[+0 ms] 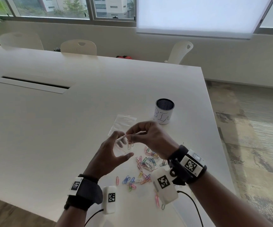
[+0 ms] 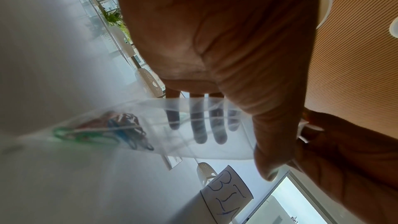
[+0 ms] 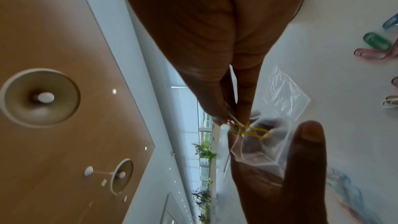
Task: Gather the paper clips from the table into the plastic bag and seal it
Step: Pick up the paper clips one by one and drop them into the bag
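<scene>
My left hand (image 1: 122, 145) holds a small clear plastic bag (image 1: 121, 149) upright above the table, fingers behind it and thumb in front. In the left wrist view the bag (image 2: 193, 142) has a few coloured clips (image 2: 112, 129) at its bottom. My right hand (image 1: 129, 136) pinches a small bunch of paper clips (image 1: 130, 145) at the bag's mouth; a yellow clip (image 3: 249, 130) hangs from my right hand's fingertips (image 3: 232, 118) into the opening. Several loose coloured paper clips (image 1: 147, 164) lie scattered on the white table (image 1: 66, 128) under my wrists.
A second clear bag (image 1: 123, 122) lies flat on the table just beyond my hands. A mesh cup labelled BIN (image 1: 164, 111) stands behind it to the right. The table's right edge (image 1: 214, 128) is close; a cable slot (image 1: 34, 83) sits far left.
</scene>
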